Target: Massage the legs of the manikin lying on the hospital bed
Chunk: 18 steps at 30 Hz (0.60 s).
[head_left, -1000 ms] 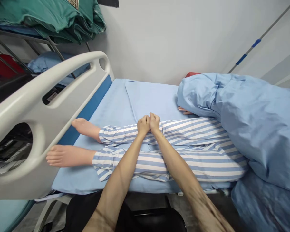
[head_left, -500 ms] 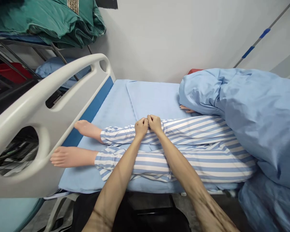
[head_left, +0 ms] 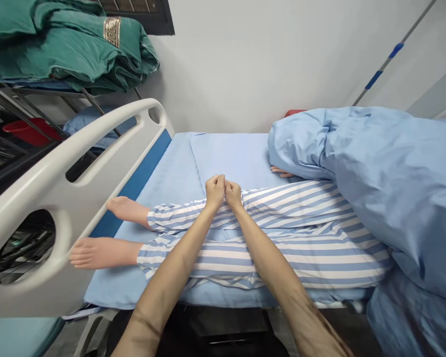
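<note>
My left hand (head_left: pixel 215 191) and my right hand (head_left: pixel 233 194) are both closed into fists, side by side and touching or almost touching. No object shows in either. They are over the far leg of blue-and-white striped trousers (head_left: pixel 293 201), around the knee or shin; whether they press on the cloth I cannot tell. The trousers are on a lying figure that looks like a manikin, with a bare far foot (head_left: pixel 128 210) and a bare near foot (head_left: pixel 104 253) pointing left. My forearms reach across the near leg.
A light blue quilt (head_left: pixel 386 173) is bunched over the figure's upper body, with fingertips (head_left: pixel 281 171) showing under its edge. The white bed end board (head_left: pixel 107 173) stands at the left. Behind it, a metal rack holds green cloth (head_left: pixel 78 49). A blue sheet (head_left: pixel 230 153) covers the mattress.
The view has tilted up slightly and shifted a little. Both fists stay together over the far leg; the left is now slightly higher relative to the right.
</note>
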Motion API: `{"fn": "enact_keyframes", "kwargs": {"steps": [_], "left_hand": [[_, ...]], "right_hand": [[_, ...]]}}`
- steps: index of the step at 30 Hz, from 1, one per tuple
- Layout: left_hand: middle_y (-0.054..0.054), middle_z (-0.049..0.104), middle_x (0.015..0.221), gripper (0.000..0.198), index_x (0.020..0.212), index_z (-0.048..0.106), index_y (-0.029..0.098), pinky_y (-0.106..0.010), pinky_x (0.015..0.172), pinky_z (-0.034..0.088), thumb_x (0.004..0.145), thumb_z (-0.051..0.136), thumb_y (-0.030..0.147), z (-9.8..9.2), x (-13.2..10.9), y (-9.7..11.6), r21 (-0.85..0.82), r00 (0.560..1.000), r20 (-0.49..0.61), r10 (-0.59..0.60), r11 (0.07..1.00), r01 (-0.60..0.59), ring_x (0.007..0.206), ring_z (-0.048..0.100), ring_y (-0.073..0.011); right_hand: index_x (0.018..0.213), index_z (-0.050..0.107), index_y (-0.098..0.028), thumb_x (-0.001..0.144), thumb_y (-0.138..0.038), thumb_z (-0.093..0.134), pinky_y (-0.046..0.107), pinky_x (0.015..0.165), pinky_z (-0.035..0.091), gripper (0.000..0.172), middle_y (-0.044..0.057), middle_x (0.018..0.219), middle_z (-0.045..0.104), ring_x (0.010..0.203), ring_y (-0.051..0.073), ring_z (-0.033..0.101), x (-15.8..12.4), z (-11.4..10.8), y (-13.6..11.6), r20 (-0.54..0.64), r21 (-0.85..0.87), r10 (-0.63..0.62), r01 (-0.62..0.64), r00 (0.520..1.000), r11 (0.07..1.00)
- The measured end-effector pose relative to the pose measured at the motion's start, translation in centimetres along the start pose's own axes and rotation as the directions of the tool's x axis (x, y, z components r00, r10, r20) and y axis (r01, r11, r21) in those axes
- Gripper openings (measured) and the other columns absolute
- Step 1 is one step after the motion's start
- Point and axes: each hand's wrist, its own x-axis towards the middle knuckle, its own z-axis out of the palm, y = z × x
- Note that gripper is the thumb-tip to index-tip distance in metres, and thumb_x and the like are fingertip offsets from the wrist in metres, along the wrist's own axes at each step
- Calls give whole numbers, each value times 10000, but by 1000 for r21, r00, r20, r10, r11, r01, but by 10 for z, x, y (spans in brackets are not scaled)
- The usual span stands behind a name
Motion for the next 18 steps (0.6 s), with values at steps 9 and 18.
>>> {"fn": "enact_keyframes", "kwargs": {"steps": [9, 18], "left_hand": [[39, 341, 484, 353, 514, 297, 194, -240, 523, 287, 838, 410, 276, 24, -10, -30, 177, 984, -154, -89, 977, 116, 504, 331, -86], [13, 493, 551, 337, 544, 366, 195, -261, 604, 283, 872, 395, 264, 20, -14, -41, 436, 996, -82, -44, 897, 76, 562, 422, -110]], "right_hand": [[535, 284, -206, 851, -428, 392, 231, 499, 269, 401, -47, 501, 295, 517, 93, 296, 6, -1, 7, -104, 69, 130, -124, 986, 990], [542, 274, -205, 810, -442, 434, 226, 489, 260, 392, -54, 511, 266, 511, 76, 271, 6, -4, 10, -70, 62, 111, -106, 991, 992]]}}
